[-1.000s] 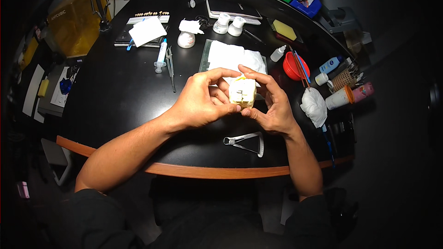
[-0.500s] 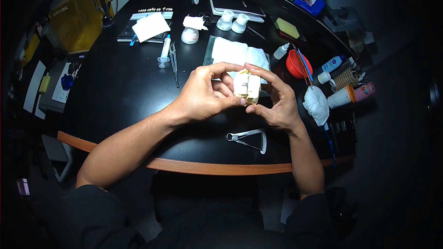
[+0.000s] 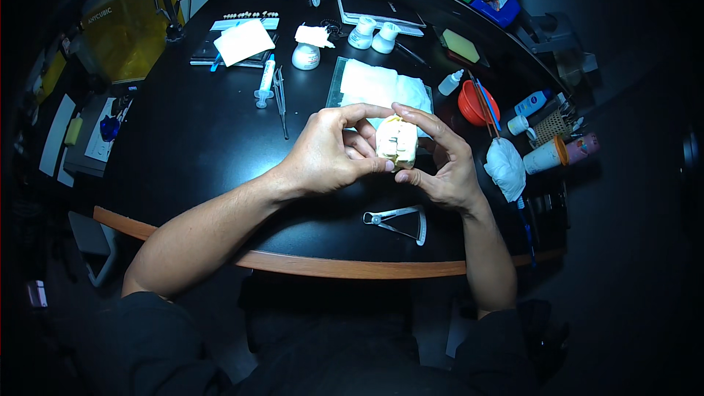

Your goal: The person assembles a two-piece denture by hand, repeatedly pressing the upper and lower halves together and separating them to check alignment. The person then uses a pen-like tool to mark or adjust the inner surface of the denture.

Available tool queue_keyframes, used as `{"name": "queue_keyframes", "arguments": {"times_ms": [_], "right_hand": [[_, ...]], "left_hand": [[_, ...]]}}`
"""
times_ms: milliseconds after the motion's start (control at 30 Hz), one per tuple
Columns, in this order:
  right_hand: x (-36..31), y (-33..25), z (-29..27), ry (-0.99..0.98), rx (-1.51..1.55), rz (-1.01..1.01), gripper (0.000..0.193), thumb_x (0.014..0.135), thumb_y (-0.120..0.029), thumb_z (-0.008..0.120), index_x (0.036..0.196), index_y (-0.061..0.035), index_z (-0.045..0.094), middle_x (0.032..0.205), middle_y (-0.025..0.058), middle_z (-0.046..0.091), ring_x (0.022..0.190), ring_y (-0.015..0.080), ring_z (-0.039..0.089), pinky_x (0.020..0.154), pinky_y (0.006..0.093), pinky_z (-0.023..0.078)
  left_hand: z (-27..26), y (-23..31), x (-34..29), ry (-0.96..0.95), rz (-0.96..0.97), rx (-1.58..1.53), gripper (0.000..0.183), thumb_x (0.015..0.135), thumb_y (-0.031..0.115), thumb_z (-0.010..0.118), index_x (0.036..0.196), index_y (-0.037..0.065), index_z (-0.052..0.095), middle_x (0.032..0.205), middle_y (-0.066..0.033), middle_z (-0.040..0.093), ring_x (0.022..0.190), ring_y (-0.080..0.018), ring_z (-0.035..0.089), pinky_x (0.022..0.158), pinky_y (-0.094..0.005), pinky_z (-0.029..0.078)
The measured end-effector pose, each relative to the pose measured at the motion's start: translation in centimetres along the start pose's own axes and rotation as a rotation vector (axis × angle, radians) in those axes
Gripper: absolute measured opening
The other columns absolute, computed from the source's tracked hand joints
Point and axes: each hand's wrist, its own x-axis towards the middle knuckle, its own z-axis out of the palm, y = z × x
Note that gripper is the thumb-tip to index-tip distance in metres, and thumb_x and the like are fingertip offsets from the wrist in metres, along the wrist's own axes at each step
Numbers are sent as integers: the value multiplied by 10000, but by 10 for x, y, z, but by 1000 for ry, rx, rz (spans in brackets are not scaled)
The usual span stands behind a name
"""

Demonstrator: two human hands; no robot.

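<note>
Between my two hands, above the bench, is a small cream dental plaster model (image 3: 396,142) with a dark seam down its middle and a yellowish edge at the top. My left hand (image 3: 339,144) pinches its left side, thumb at the lower edge and index finger reaching over the top. From the right, my right hand (image 3: 444,158) grips it, with fingertips at the top and the thumb low. Fine detail on the model is too small to make out. Nearer me lies a metal caliper (image 3: 397,223), untouched.
Behind the hands, white tissue (image 3: 367,82) covers a glass slab. A syringe (image 3: 265,82) and tweezers (image 3: 280,103) lie to the left, near several white jars (image 3: 306,56). At right stand a red bowl (image 3: 475,105), a dropper bottle (image 3: 450,83) and crumpled tissue (image 3: 504,169).
The model has turned slightly between my fingers, and its seam looks different. Both hands keep their hold. The whole view has shifted a little.
</note>
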Motion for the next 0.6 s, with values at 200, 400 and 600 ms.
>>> {"name": "queue_keyframes", "arguments": {"times_ms": [200,400,600], "right_hand": [[0,-2,1,5,-57,27,790,824,-336,897,1479,-47,562,1432,193,621,1343,304,598,1071,446,551],[-2,-1,7,29,-111,60,787,895,-432,823,1477,18,541,1341,223,656,1279,318,637,1095,434,496],[-1,-5,4,19,-138,75,819,900,-473,802,1481,35,529,1323,230,659,1274,321,637,1091,429,489]], "left_hand": [[-7,0,3,-51,-76,-112,659,826,-19,855,1425,-61,584,992,-71,706,817,-64,701,723,-176,569],[-11,-8,4,-48,-201,-190,611,856,37,840,1407,-64,598,1024,-101,751,919,-118,740,883,-276,600],[-10,-3,5,-60,-251,-280,571,880,57,815,1397,-65,606,1058,-132,768,929,-126,745,903,-277,601]]}}
